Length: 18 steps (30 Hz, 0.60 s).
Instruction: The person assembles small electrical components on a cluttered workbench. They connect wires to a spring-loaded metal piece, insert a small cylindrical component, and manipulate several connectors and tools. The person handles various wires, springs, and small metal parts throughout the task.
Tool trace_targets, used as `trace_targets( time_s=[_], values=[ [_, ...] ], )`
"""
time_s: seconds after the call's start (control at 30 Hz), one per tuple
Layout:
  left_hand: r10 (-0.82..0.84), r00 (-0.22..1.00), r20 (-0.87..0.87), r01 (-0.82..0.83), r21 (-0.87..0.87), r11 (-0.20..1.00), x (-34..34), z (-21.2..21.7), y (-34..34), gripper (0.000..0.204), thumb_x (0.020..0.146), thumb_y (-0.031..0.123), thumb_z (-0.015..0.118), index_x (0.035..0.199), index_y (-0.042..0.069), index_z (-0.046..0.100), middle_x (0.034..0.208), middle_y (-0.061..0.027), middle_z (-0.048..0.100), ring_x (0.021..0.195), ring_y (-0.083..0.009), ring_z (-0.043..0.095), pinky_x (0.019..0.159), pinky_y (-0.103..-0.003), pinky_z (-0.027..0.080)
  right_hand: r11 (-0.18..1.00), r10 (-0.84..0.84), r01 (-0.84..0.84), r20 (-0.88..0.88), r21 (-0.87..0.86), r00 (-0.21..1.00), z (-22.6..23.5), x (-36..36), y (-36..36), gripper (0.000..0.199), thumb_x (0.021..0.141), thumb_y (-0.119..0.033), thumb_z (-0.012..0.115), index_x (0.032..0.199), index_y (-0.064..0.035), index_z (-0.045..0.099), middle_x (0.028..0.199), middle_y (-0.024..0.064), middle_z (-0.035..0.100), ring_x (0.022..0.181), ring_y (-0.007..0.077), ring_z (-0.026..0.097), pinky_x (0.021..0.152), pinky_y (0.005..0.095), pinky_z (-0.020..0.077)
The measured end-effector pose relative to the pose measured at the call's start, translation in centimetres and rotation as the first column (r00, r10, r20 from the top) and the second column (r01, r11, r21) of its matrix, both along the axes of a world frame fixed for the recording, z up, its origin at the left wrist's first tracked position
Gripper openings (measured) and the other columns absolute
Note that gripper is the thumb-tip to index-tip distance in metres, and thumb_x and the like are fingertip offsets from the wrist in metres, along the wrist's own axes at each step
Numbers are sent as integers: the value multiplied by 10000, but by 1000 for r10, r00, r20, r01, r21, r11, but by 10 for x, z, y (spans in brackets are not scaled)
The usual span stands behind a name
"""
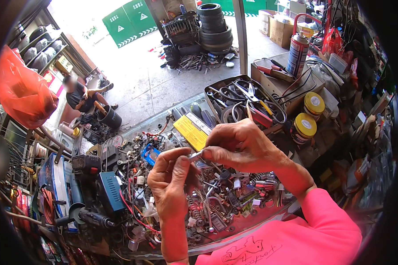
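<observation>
left hand (172,176) and right hand (241,145) pinching 1 small metal part (195,155), mostly hidden by fingers, above cluttered tray (234,229)

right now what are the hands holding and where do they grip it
Both hands pinch one small metal part: the left hand at its left end, the right hand at its right end. What kind of part cannot be told.

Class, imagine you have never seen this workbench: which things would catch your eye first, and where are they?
At centre, the left hand and right hand pinch a small metal part between them above a bench littered with springs and screws. A bright pink sleeve fills the lower right, and an orange plastic bag hangs at upper left.
</observation>
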<state>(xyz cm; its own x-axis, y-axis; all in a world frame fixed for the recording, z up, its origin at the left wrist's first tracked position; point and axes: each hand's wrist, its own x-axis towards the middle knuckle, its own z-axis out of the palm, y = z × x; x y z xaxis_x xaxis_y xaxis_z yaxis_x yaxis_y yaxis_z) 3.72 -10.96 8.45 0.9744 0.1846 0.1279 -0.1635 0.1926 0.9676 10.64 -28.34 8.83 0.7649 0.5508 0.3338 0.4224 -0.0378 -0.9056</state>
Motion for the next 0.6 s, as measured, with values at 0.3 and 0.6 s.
trace_targets(
  time_s=[0.3,0.6],
  values=[
    [-23,999,-24,21,-53,998,-1,1,-2,262,950,243,521,991,-11,576,584,-62,590,388,-75,482,360,-185,326,998,37,-34,-43,54,998,1,-2,2,208,861,-148,668,921,46,626,725,13,621,667,36,543,560,195,448],
    [-54,994,-99,59,55,997,-6,3,4,348,904,320,597,777,-2,628,526,-25,551,377,-64,472,343,-193,320,997,23,-28,74,65,997,4,-7,3,179,842,-144,656,844,33,627,576,4,535,526,22,438,446,218,363]
  ],
)
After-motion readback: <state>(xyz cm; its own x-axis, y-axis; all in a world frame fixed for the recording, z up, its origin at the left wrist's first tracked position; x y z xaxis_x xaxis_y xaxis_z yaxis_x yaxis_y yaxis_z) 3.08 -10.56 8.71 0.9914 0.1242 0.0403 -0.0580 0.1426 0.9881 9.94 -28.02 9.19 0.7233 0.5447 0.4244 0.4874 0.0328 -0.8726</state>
